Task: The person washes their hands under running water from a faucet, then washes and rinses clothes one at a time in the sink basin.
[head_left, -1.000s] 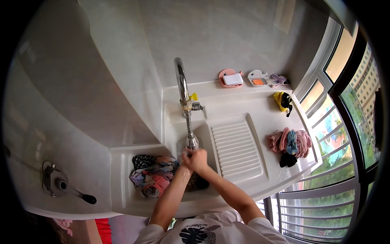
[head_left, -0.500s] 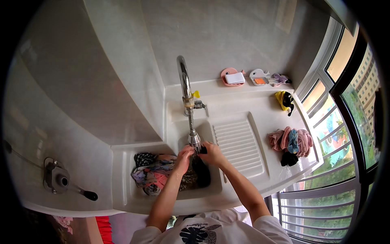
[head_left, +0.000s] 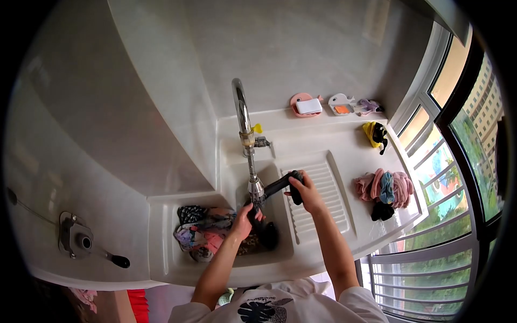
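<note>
A long, narrow, wet black garment [head_left: 277,187], perhaps a stocking, stretches between my two hands under the tap's spray head [head_left: 256,188]. My right hand [head_left: 308,194] grips a bunched end above the ridged washboard [head_left: 336,215]. Lower in the sink [head_left: 280,253], my left hand [head_left: 243,223] closes round another part just below the spray head. Dark cloth hangs from there into the basin, blurred at its lower end. Left of my left hand lies a heap of patterned and pink clothes [head_left: 207,231].
Pink folded clothes [head_left: 399,185] with blue and black pieces lie on the right of the counter. A yellow-and-black item [head_left: 375,134] sits farther back. Soap dishes [head_left: 306,105] line the back ledge. The curved tap [head_left: 241,102] stands mid-sink; barred windows [head_left: 431,264] border the right.
My right hand has moved right and up out of the basin, drawing the black garment out long. My left hand has lowered slightly under the spray head.
</note>
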The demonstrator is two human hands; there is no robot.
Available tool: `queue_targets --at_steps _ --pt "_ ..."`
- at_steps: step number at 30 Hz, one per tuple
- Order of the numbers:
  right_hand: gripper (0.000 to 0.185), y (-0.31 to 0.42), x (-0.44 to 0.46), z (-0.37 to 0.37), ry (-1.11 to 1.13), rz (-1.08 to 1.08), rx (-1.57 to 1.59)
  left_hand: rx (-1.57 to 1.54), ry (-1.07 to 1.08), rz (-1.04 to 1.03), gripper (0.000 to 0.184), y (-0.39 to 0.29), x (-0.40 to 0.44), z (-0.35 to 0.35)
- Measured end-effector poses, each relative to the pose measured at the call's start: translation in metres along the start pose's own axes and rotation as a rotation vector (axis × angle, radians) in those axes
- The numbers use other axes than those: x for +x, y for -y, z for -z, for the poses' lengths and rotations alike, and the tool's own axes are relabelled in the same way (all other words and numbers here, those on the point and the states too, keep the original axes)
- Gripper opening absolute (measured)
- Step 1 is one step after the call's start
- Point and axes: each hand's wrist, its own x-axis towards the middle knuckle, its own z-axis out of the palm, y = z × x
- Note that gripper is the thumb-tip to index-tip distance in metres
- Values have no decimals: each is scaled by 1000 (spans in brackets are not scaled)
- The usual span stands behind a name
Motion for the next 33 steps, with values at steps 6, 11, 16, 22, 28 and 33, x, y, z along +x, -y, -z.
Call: queue_targets --at_steps 6,11,16,22,28,33 --pt "36 -59 -46 -97 51 764 -781 -309 -169 60 50 9 35 7" --pt "27 -57 -18 -91 -210 631 -1091 -449 -348 176 33 -5 31 -37" --pt "30 -43 -24 -98 -227 420 -1057 -438 -226 213 43 5 44 -6" --pt "34 -59 -2 -91 -225 511 -1158 -478 -314 168 40 -6 40 -40" --pt "28 -46 -42 -120 -44 639 -1119 -679 156 52 36 -5 35 -13" --pt "24 -57 3 -65 -257 602 -1104 -263 -250 239 23 -4 27 -8"
